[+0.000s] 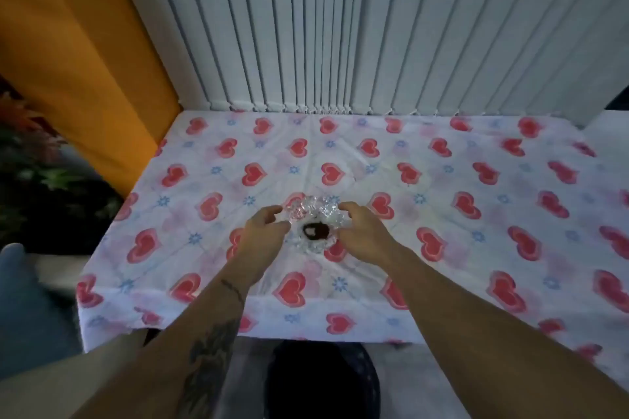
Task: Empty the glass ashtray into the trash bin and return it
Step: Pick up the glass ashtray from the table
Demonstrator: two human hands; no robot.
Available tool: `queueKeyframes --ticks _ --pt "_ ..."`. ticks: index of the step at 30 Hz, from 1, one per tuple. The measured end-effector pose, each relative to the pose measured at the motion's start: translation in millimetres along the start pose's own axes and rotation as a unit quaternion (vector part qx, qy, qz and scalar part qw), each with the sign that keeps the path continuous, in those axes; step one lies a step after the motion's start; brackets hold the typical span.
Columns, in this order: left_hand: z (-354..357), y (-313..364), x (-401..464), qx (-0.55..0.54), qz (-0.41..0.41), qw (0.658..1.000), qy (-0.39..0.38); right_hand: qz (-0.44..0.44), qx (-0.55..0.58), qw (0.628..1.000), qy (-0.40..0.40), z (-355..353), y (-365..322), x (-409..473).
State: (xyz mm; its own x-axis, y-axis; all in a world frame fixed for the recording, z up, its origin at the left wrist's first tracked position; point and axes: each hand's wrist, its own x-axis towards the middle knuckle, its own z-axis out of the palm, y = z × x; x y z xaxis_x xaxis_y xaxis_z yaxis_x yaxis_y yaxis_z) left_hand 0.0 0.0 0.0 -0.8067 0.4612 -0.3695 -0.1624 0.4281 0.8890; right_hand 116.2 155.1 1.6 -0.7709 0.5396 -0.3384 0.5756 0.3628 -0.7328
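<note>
A cut-glass ashtray (315, 214) with dark ash and a pale butt in its middle rests on the heart-print tablecloth, near the table's centre front. My left hand (263, 230) is curled against its left rim, fingers and thumb closing on the glass. Over the right rim, my right hand (359, 228) is cupped and touches it. The ashtray is still sitting on the cloth. Below the table's front edge, between my forearms, stands a dark round trash bin (321, 381) on the floor.
The table (476, 248) backs onto white vertical blinds (340, 27). An orange curtain (78, 61) hangs at the left, with dark plants (41, 173) below it. A grey-blue seat edge (23, 299) is at the lower left.
</note>
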Motion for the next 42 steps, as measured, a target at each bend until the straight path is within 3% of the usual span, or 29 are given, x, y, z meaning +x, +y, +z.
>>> queueKeyframes --ticks 11,19,28,33,38,42 --pt "40 -14 29 0.014 -0.038 0.998 0.052 -0.014 -0.082 0.996 -0.013 16 12 60" --pt "50 -21 24 0.025 -0.049 0.995 0.086 -0.037 -0.113 0.993 -0.001 28 21 52" --pt "28 -12 -20 0.048 -0.013 0.998 0.043 -0.014 0.086 0.996 0.038 28 13 -19" --pt "-7 -21 -55 0.048 0.039 0.997 -0.037 0.038 0.249 0.965 0.078 54 3 -74" --pt "-50 -45 -95 0.091 0.089 0.988 -0.089 0.071 0.316 0.938 0.122 94 -11 -135" --pt "-76 -75 -126 0.106 0.096 0.982 -0.120 0.120 0.370 0.915 0.108 131 -6 -172"
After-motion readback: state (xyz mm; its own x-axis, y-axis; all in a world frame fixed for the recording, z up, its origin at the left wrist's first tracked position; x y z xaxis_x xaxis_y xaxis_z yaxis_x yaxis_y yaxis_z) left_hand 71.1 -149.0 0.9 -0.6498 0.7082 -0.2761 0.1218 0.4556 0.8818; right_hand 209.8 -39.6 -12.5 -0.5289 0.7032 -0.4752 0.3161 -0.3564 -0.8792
